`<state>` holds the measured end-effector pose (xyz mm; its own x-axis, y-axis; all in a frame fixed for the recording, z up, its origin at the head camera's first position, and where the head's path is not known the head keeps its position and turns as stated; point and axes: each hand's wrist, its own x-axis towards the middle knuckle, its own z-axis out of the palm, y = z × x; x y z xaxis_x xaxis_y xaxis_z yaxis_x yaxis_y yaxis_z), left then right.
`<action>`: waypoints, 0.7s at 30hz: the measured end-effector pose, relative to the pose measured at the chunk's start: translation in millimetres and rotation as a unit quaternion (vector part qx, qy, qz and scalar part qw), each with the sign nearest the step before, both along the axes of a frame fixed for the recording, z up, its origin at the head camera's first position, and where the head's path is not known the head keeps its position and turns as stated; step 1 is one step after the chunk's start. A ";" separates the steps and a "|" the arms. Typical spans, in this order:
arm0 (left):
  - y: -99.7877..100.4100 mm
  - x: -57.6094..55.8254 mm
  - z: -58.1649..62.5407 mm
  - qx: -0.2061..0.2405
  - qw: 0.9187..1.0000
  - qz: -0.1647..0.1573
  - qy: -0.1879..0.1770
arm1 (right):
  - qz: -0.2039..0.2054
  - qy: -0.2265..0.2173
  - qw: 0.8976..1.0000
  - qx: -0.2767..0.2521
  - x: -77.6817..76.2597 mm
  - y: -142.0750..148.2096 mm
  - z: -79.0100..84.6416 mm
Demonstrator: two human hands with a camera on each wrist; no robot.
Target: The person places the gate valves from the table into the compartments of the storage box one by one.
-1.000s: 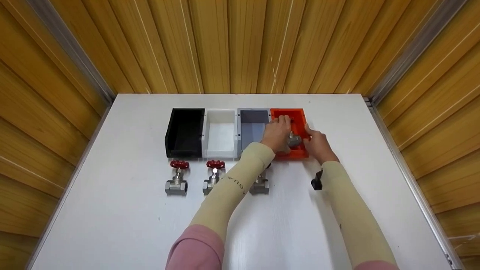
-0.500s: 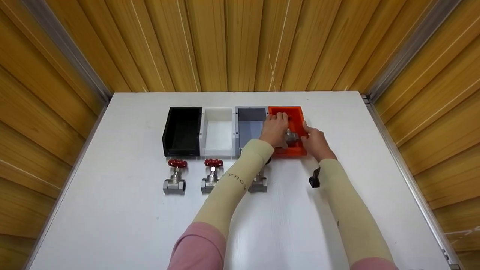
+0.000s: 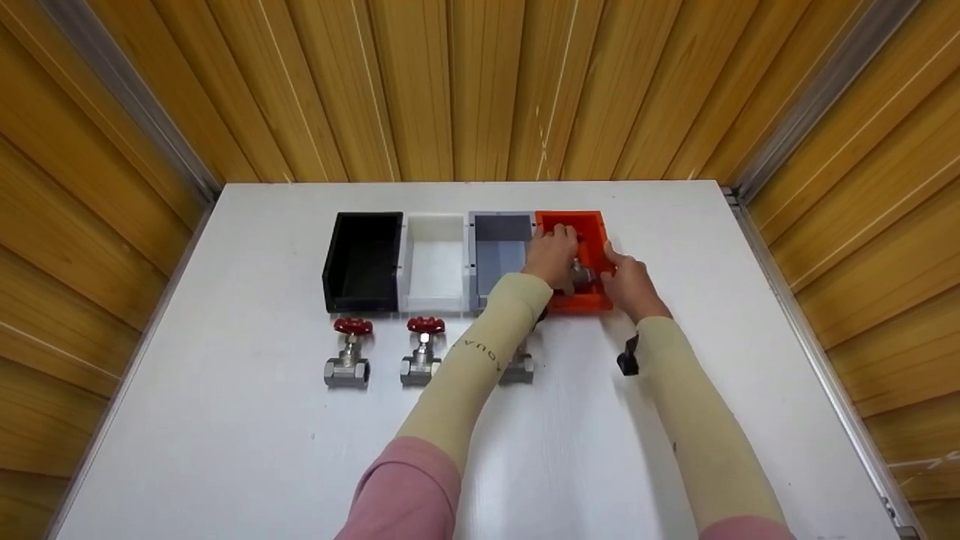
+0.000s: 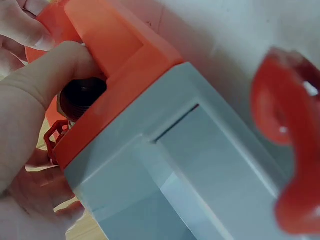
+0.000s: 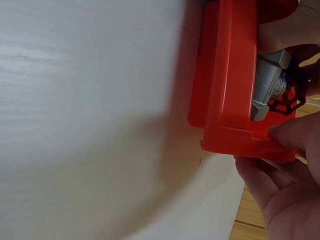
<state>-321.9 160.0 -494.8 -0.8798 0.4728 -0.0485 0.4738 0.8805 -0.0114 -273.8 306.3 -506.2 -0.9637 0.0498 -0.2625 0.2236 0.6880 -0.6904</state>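
Note:
My left hand [image 3: 551,259] reaches into the red bin [image 3: 577,304], its thumb and fingers around a gate valve [image 3: 583,273]. In the left wrist view the thumb lies by the dark threaded port [image 4: 82,97] of that valve, and the red handwheel [image 4: 56,137] shows near the fingers. The right wrist view shows the grey valve body [image 5: 267,82] inside the bin. My right hand [image 3: 634,289] grips the bin's right wall, thumb [image 5: 290,132] inside and fingers beneath on the outside. Part of the valve is hidden by my left hand.
Left of the red bin stand grey [image 3: 502,251], white [image 3: 435,304] and black [image 3: 364,306] bins in a joined row. Before them are three more gate valves: one at the left [image 3: 347,367], one in the middle [image 3: 418,367], one [image 3: 519,369] partly under my left forearm.
Both hands stay at the red bin with little movement. The left forearm has shifted slightly, and the whole head view has moved a little.

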 end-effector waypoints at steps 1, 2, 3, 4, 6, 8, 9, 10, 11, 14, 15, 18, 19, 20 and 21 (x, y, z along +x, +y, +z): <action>0.2 -0.9 0.2 0.000 1.000 -0.002 -0.003 | 0.003 0.001 1.000 0.005 0.0 0.2 0.0; 0.4 -1.6 0.2 0.000 1.000 -0.003 -0.007 | 0.005 0.001 1.000 0.010 0.0 0.3 0.1; 0.6 -2.2 0.1 -0.003 1.000 -0.003 -0.011 | 0.007 0.001 1.000 0.013 0.3 0.2 0.3; 0.8 -2.9 -0.1 -0.004 1.000 -0.003 -0.013 | 0.009 0.002 1.000 0.016 0.3 0.2 0.3; 1.0 -3.8 -0.5 -0.004 1.000 -0.004 -0.014 | 0.010 0.003 1.000 0.021 0.5 0.3 0.5; 0.9 -4.6 -1.4 -0.006 1.000 -0.007 -0.010 | 0.009 0.008 1.000 0.024 0.0 0.3 0.0; 0.9 -4.9 -1.8 -0.007 1.000 -0.008 -0.007 | 0.010 0.011 1.000 0.027 -0.2 0.3 -0.2; 1.2 -4.9 -2.2 -0.004 1.000 -0.009 -0.005 | 0.008 0.012 0.999 0.029 -0.3 0.7 -0.3; 1.4 -4.9 -2.4 -0.004 1.000 -0.010 -0.003 | 0.008 0.013 0.999 0.028 -0.2 0.8 -0.2; 1.6 -4.9 -2.8 -0.003 1.000 -0.008 -0.004 | 0.009 0.015 1.000 0.026 -0.1 0.5 0.5; 1.6 -4.9 -2.9 -0.002 1.000 -0.006 -0.007 | 0.009 0.012 1.000 0.022 -0.1 0.3 1.1; 1.5 -5.4 -3.5 -0.004 1.000 -0.005 -0.015 | 0.010 0.005 1.000 0.018 -0.2 0.4 1.6; 1.6 -5.5 -4.0 -0.005 1.000 -0.005 -0.017 | 0.009 0.004 1.000 0.020 -0.2 0.5 1.7; 1.6 -5.7 -4.6 -0.007 1.000 -0.005 -0.019 | 0.008 0.001 1.000 0.019 -0.3 0.5 1.6; 1.6 -5.9 -5.3 -0.010 1.000 -0.006 -0.019 | 0.008 0.000 1.000 0.019 -0.3 0.5 1.6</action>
<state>-327.7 161.7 -500.1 -0.8719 0.4811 -0.0914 0.4840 0.8750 -0.0104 -274.0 306.8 -504.6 -0.9644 0.0434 -0.2610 0.2120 0.7169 -0.6641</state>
